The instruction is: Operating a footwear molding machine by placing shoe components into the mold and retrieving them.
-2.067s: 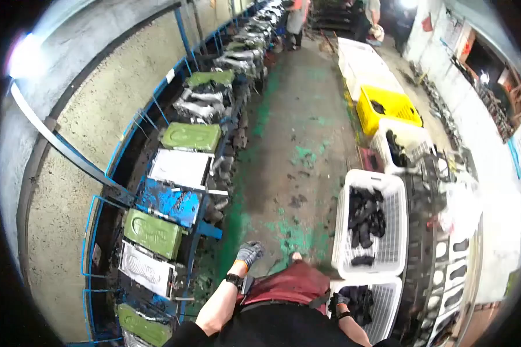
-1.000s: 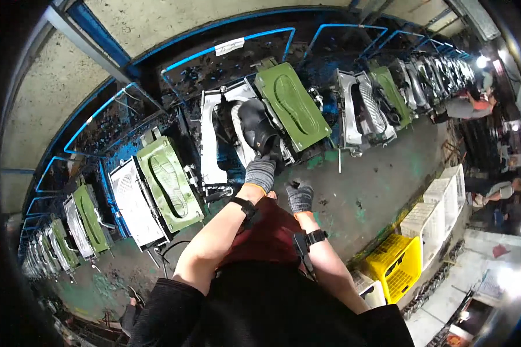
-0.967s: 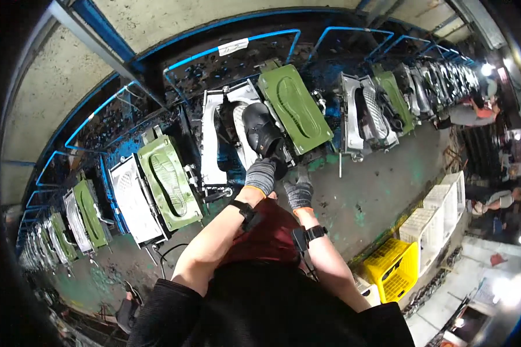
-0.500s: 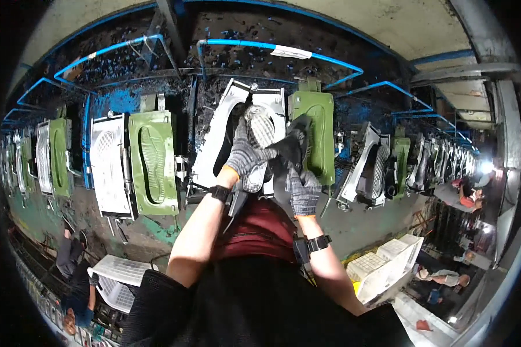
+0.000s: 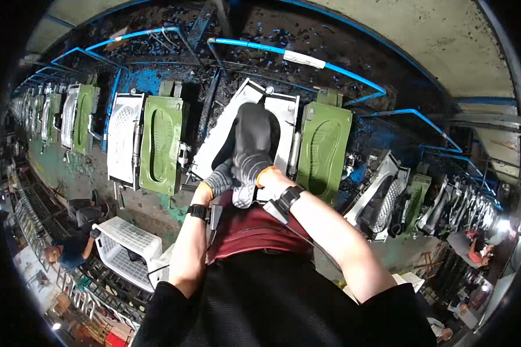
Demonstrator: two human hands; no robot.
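Both gloved hands, left hand (image 5: pixel 219 180) and right hand (image 5: pixel 250 168), clutch the black shoe sole (image 5: pixel 253 130) in the open mould (image 5: pixel 246 136); tugging unevenly could tear it.

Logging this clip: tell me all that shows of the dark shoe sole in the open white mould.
The dark rubbery shoe sole stands lengthwise in the open white metal mould, matte and grey-black. The gloved right hand covers its lower end; the gloved left hand is at its lower left edge. Green mould lids flank it.
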